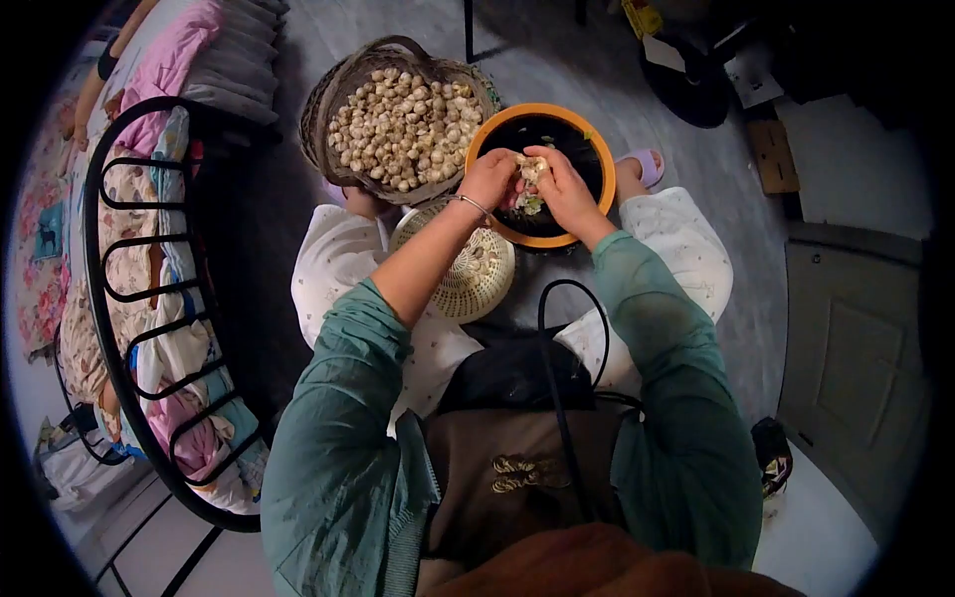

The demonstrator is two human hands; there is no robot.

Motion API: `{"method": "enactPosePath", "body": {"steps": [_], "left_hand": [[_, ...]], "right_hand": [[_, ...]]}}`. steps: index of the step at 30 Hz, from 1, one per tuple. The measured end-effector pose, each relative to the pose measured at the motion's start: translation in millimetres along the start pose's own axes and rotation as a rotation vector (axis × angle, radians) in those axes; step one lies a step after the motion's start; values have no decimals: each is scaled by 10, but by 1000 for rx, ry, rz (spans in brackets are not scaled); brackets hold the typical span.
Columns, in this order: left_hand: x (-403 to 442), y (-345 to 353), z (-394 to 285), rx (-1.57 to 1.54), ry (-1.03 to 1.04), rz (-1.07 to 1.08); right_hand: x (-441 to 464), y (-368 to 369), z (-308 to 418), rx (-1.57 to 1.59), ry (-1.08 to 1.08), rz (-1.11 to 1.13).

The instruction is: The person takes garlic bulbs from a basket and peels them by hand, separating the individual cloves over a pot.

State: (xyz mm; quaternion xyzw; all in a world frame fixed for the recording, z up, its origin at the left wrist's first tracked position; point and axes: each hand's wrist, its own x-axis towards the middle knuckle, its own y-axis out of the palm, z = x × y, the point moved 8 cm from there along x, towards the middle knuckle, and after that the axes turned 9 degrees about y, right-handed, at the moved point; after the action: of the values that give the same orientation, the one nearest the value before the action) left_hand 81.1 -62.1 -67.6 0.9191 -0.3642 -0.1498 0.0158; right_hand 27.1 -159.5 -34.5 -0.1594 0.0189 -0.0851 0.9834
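Note:
Above the orange-rimmed dark tub (537, 109), both hands meet around a pale garlic bulb (533, 169). My left hand (489, 179), with a bracelet at the wrist, pinches it from the left, fingers partly hidden. My right hand (566, 191) grips its other side with thumb and fingers closed. Bits of greenish-white skin (527, 204) show just below the hands, inside the tub. Left of the tub stands a woven basket (314, 124) heaped with garlic bulbs (403, 129). Under my left forearm, a cream plastic colander (463, 289) holds a few small pale pieces, perhaps cloves.
My knees in white trousers (681, 244) flank the tub and colander. On the left is a black metal bed frame (95, 229) with bedding; part of another person shows at upper left. A black cable (545, 338) loops over my lap. A cardboard box (773, 156) stands at right.

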Motion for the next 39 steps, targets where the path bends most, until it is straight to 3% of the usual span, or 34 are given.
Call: {"method": "enactPosePath", "body": {"steps": [2, 6, 8, 14, 18, 20, 21, 23, 29, 32, 35, 39], "left_hand": [[7, -32, 24, -96, -30, -31], [65, -62, 55, -159, -38, 21], [98, -63, 97, -222, -28, 45], [86, -73, 53, -331, -57, -9], [56, -84, -27, -229, -55, -32], [34, -118, -110, 72, -17, -30], [15, -90, -141, 71, -17, -30], [-11, -15, -287, 278, 95, -12], [24, -49, -373, 457, 395, -39], [5, -66, -367, 391, 369, -86], [27, -93, -260, 142, 208, -73], [28, -112, -234, 44, 137, -91]], "right_hand": [[-6, 18, -69, 248, 201, 73], [41, -7, -133, 366, 268, 96], [55, 28, -206, 571, 296, 143], [33, -15, -165, 787, 417, 130], [34, -5, -205, 772, 404, 126], [51, 0, -243, 671, 391, 105], [48, 7, -220, 670, 391, 105], [45, -35, -147, 507, 332, 56], [77, -59, -117, 157, 128, 30], [60, -24, -41, 384, 191, 87], [30, -12, 10, 467, 270, 147], [31, 0, 37, 503, 245, 152]]}}
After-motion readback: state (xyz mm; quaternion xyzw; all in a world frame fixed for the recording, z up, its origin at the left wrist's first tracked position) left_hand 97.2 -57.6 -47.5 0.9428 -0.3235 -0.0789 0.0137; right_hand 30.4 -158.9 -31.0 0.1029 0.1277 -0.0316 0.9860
